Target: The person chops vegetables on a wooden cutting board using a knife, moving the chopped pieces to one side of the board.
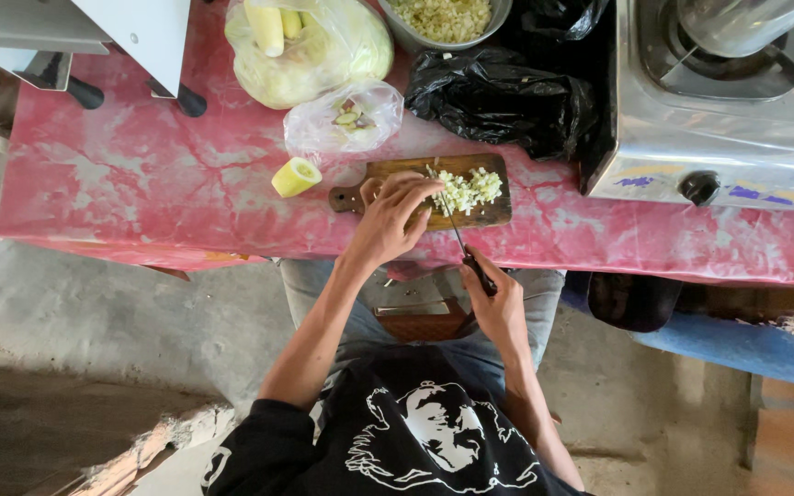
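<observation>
Nearest to me, my right hand [498,308] is wrapped around the dark handle of a knife [459,241]; the fingers are curled tight about the handle, pressed together with no gap between them. The thin blade runs up and away from that fist, across the near edge of the wooden cutting board [489,216], its tip reaching into the chopped pale vegetable [470,188].

A little farther out, my left hand [395,216] lies palm down on the board. Its fingers are bent and drawn close together, fingertips pressing on the left edge of the chopped heap, just beside the blade. The thumb is tucked toward the board's handle end. I cannot tell whether an uncut piece sits under the fingertips, as they cover that spot.

The chopped pile lies on the right half of the board, touching my left fingertips and well ahead of my right fist.

Just left of the board, a short yellow-green cut stub [296,176] lies on the pink tablecloth [140,184]. Beyond the board sits a small clear bag of scraps [346,119], then a larger clear bag of pale stalks [310,46] and a crumpled black plastic bag [503,96]. Farthest out are a metal bowl of chopped bits [443,18] and, to the right, a steel gas stove [719,110].
</observation>
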